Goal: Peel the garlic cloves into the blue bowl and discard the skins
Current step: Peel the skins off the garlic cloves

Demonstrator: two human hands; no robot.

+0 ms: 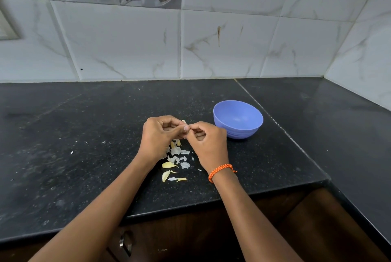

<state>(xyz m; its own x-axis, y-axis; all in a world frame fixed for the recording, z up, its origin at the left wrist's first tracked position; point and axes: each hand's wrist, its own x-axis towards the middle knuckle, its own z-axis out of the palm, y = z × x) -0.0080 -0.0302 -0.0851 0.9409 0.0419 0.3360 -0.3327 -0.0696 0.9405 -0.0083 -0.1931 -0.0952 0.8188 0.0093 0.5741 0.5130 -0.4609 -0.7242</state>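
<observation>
Both of your hands meet above the black speckled stone worktop (84, 135). Left hand (157, 135) has its fingers curled, pinching a small pale garlic clove (184, 122), of which only a sliver shows past the fingertips. Right hand (208, 145), with an orange braided cord bracelet (221, 169) at the wrist, has thumb and forefinger closed on the same clove from the other side. Judgement: one hand steadies, the other strips skin.

You hold the clove directly over the litter of white papery skins (179, 156), likely so peelings drop into one heap for easy discarding. A few yellowish clove pieces (167, 169) lie among them, nearer you.

The round blue plastic bowl (238, 119) stands upright just beside your right hand, close enough for a short drop-in. Its visible interior looks bare; the near inner wall is hidden.
</observation>
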